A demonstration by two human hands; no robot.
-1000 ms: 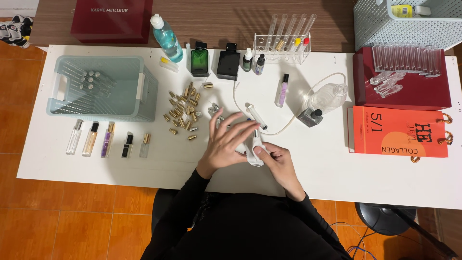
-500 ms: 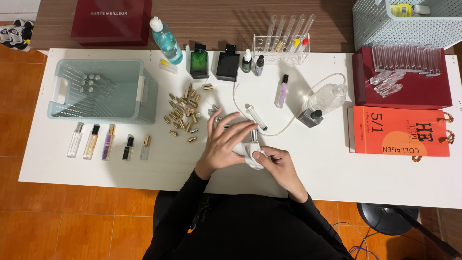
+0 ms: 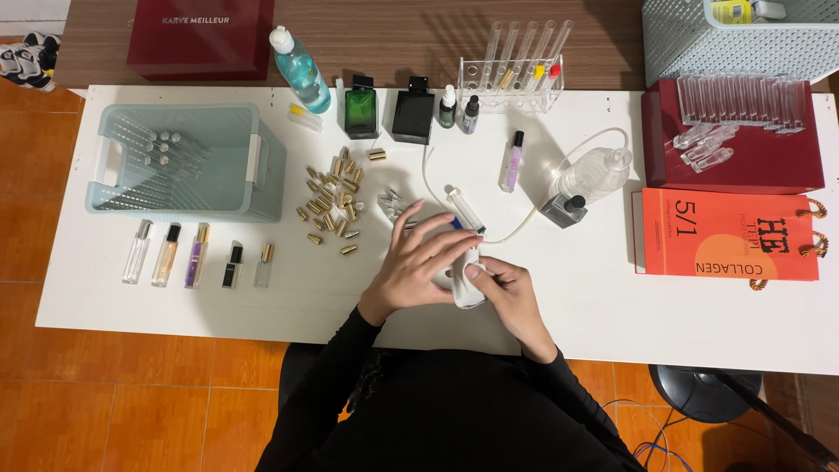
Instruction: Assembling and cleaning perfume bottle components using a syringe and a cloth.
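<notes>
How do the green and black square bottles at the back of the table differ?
The green bottle is see-through tinted glass; the black bottle is opaque. The green bottle looks slightly narrower than the black bottle. The green bottle stands nearer the blue-liquid bottle, the black bottle nearer the small dropper bottles. Both are upright, square, black-capped, untouched by either hand.

left hand [image 3: 419, 262] on white cloth [image 3: 466, 288] | right hand [image 3: 507, 288] grips cloth | white table [image 3: 262, 306]
</notes>
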